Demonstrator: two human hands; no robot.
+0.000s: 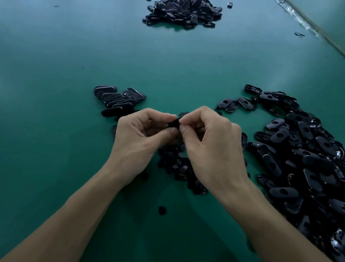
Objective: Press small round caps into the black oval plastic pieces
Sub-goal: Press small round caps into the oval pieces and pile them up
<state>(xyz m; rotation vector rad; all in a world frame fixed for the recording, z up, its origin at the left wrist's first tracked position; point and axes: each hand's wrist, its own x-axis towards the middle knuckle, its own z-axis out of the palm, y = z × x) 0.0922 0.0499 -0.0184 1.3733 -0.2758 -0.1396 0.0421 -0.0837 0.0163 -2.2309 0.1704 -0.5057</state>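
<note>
Fingers (183, 129) hiding oval piece (173, 123), cap unseen

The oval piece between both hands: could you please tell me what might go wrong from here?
The oval piece is pinched by fingertips of the left hand and right hand, so it might slip into the caps pile below. A stray cap lies apart between the forearms and could get brushed away.

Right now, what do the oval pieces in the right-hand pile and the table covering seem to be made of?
Oval pieces: apparently moulded hard plastic, black, semi-glossy; light glints along their rims and several show a formed round hole.
Table covering: green, smooth, probably a rubber or vinyl mat; broad soft reflections, no visible weave.
</note>
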